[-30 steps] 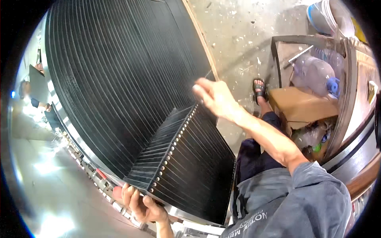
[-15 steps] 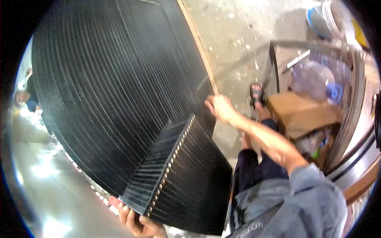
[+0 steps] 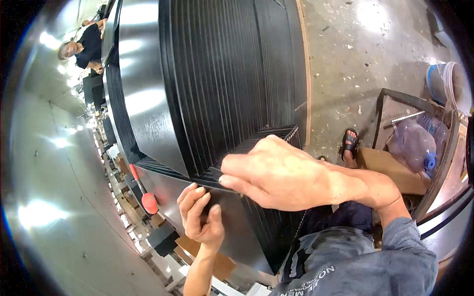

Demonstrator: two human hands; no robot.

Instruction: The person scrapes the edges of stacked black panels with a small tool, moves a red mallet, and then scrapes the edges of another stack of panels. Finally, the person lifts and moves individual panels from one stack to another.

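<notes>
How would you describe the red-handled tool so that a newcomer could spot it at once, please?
Start at the big black ribbed sheet filling the middle of the view. Just below its lower left corner, left of the left hand, lies the tool; its red shaft and bulbous end are the only bright red there.

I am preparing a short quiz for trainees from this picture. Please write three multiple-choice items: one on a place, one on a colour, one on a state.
1. Where is the red-handled tool?
A. On the floor by the sandal
B. On the bench, left of the left hand
C. In the bucket

2. What colour is the ribbed sheet?
A. Black
B. White
C. Yellow

3. What is the right hand doing?
A. Hanging free
B. Holding a bottle
C. Pinching the folded sheet edge

Answers:
1 B, its red handle lies just left of the left hand.
2 A, the whole ribbed surface is black.
3 C, its fingers close on the black edge, near the left hand.
</notes>
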